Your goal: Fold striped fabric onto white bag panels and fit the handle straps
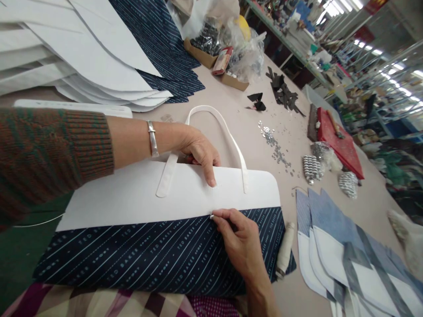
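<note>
A tote bag panel lies flat before me, white on top (132, 198) and navy striped fabric (148, 255) below, with a white handle (224, 127) looping away. My left hand (198, 152) rests on the white band between the handle ends, fingers curled, its index fingertip pressing down. My right hand (239, 242) lies on the navy fabric. Its thumb and forefinger are pinched at the seam where white meets navy. What they pinch is too small to make out.
Stacked white and navy cut panels (99, 57) fill the far left. Boxes and plastic bags (228, 48), black scraps (284, 92), loose silver bits (276, 147), a red board (340, 143) and blue-and-white panels (343, 255) lie to the right. A pale roll (284, 251) sits beside the bag.
</note>
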### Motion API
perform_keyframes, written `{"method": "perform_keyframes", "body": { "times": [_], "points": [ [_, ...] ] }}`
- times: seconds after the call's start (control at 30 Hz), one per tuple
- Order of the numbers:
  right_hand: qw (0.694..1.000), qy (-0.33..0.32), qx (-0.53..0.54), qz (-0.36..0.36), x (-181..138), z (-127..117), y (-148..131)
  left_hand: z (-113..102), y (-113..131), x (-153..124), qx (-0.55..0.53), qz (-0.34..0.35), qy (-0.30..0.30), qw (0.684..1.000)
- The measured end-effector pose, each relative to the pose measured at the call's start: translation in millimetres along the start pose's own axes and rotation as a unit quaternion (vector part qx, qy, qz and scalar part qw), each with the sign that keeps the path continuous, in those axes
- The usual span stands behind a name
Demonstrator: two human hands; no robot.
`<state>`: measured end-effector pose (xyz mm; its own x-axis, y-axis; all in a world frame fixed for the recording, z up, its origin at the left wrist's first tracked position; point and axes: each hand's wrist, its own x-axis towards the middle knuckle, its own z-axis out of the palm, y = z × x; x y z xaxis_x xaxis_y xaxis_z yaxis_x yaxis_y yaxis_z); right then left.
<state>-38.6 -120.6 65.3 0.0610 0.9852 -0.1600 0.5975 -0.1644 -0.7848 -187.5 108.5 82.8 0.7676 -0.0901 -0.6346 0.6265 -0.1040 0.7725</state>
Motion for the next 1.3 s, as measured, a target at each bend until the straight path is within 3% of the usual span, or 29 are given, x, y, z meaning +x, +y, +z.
{"method": "perform_keyframes", "body": {
  "times": [0.43, 0.63, 1.07, 1.17, 1.3],
  "points": [
    [0.999, -0.03, -0.037, -0.021, 6, -1, -5, 13, -5, 21, -0.076, 0.024, -0.108, 0.991],
    [0.997, -0.026, -0.048, 0.06, 9, 0, -6, 12, -8, 21, -0.081, -0.003, -0.1, 0.992],
    [0.992, 0.016, -0.122, 0.016, 11, 6, -5, 16, -11, 23, -0.14, 0.031, -0.102, 0.984],
    [0.994, 0.018, -0.088, 0.06, 12, 9, -7, 17, -9, 21, -0.126, 0.024, -0.09, 0.988],
    [0.992, -0.008, 0.034, 0.12, 10, 5, -8, 20, 1, 9, -0.083, 0.03, -0.04, 0.995]
  ]
}}
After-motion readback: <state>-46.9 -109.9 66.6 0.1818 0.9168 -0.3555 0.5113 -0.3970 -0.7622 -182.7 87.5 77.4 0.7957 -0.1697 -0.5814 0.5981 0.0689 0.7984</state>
